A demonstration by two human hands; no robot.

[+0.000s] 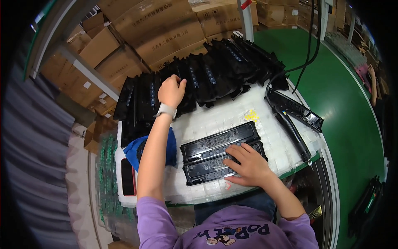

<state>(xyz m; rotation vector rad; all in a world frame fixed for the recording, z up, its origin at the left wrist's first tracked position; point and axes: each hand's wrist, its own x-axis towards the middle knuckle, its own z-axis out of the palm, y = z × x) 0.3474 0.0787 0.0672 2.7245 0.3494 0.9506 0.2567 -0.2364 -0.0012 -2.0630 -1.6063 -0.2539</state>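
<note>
Parallel black plastic panels (219, 141) lie on the white surface (199, 124), long axes left-right, right ends angled away, beneath the released, spread fingers (237, 155) of the right hand (253, 168); whether the left hand (171, 92) grasps the rear black strips (213, 68), I cannot tell.

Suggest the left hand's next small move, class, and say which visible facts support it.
Perhaps the left hand should ease one part free from the pile of black parts. It is at that pile, though whether it grips anything is unclear, while the right hand lies over the two black panels.
</note>
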